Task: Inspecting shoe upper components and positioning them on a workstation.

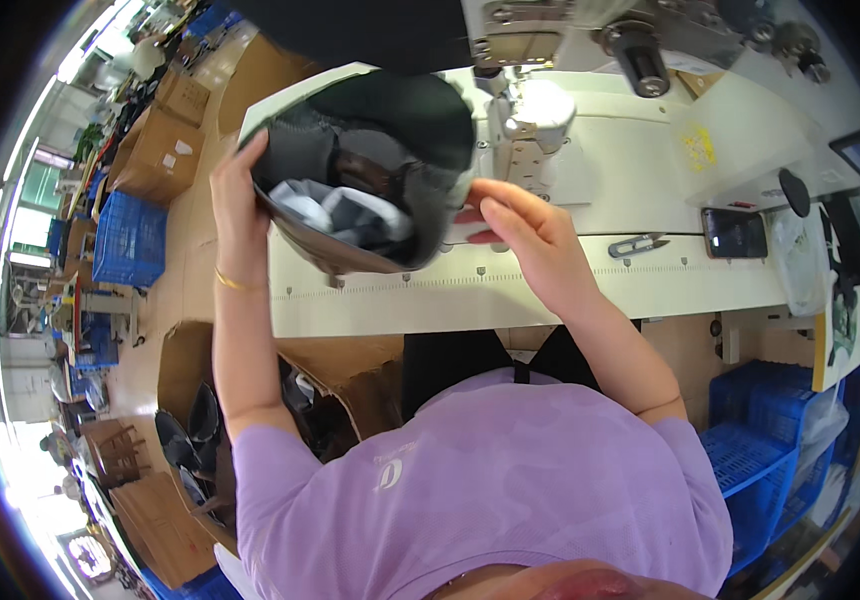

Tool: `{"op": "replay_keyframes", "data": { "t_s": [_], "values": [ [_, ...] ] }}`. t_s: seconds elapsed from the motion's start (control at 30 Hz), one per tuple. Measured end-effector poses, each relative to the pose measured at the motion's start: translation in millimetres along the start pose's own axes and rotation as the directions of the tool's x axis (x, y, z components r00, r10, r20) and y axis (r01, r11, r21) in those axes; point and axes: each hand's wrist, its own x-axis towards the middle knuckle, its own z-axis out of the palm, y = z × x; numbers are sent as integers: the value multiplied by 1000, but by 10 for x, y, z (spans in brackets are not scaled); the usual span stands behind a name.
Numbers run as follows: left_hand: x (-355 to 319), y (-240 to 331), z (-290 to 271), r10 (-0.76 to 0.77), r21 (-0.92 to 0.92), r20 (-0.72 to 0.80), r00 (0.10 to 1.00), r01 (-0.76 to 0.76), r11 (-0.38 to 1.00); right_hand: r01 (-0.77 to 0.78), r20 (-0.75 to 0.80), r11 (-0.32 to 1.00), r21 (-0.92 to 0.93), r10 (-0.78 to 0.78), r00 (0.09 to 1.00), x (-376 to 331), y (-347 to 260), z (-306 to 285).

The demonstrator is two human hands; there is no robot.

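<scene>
A dark bag-like piece [350, 250] with a wide mouth is held up over the front of the sewing machine table. Inside it show black lining, pocket-like panels and a crumpled grey-white piece [350, 212]. My left hand [240, 195] grips its left rim, the thumb on top and the other fingers mostly hidden. At the right side, my right hand [535, 235] has its fingers apart and loosely bent, the fingertips close to or touching the edge. The sewing machine's needle area [530, 160] lies just beyond my right hand.
The white table [380, 310] carries a ruler strip, small thread snips [638, 246] and a phone [734, 233]. The machine head [570, 40] overhangs the far side. Cartons with dark pieces [190, 440] stand at lower left, blue crates [750, 450] at lower right.
</scene>
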Motion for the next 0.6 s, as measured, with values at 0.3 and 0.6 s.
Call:
{"op": "replay_keyframes", "data": {
  "t_s": [0.3,0.6],
  "values": [
    [1068,-14,-2353,522,624,-213,826,-296,723,-72,193,995,-72,85,977,-171,118,243],
    [-2154,-1864,-4526,175,884,-383,907,415,-214,-115,327,978,-173,167,930,-193,396,351]
  ]
}}
